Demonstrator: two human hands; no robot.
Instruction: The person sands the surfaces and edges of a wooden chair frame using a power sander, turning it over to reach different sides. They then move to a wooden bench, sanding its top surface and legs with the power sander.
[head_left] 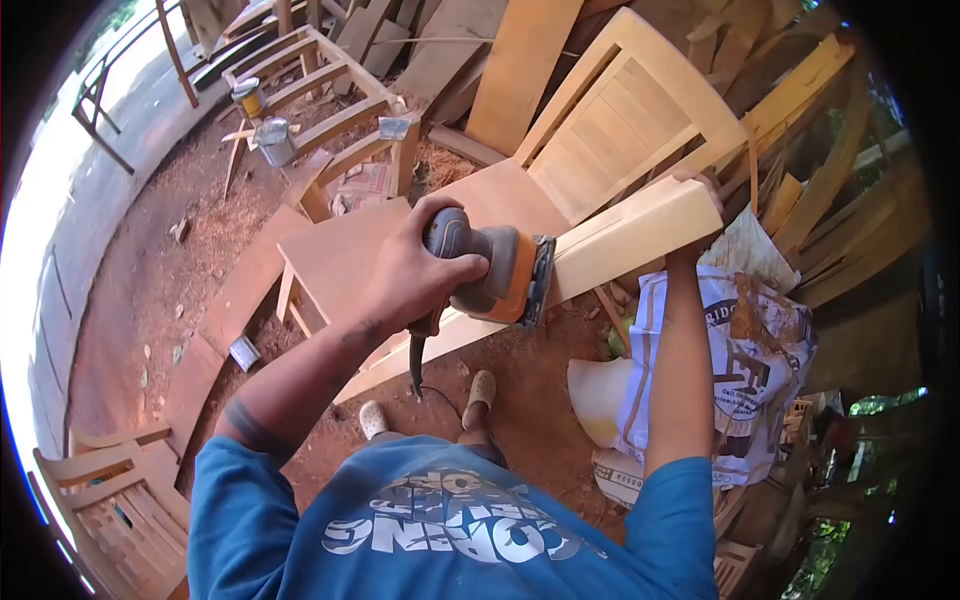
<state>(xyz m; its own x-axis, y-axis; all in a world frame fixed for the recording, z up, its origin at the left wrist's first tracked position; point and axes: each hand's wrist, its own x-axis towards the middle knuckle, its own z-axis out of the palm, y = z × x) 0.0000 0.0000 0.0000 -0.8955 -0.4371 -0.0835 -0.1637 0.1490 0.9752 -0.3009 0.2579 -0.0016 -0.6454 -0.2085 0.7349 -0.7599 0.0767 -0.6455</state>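
My left hand (425, 260) is closed around the grey grip of an orange-and-grey power sander (500, 270). The sander is tilted, with its dark pad facing right, over a long pale wooden beam (640, 232); whether the pad touches the wood cannot be told. A cord hangs from the sander's lower end. My right hand (708, 205) wraps round the far right end of the beam, its fingers partly hidden behind the wood. Behind the beam stands a wooden chair (620, 120) with a panelled back and a flat brown seat.
Unfinished wooden frames (335, 80) and two cans (273, 140) stand at upper left. Planks (520, 75) lean behind the chair. A printed white sack (740, 370) lies at right, by my arm. A slatted chair (120, 480) is at lower left, on reddish ground.
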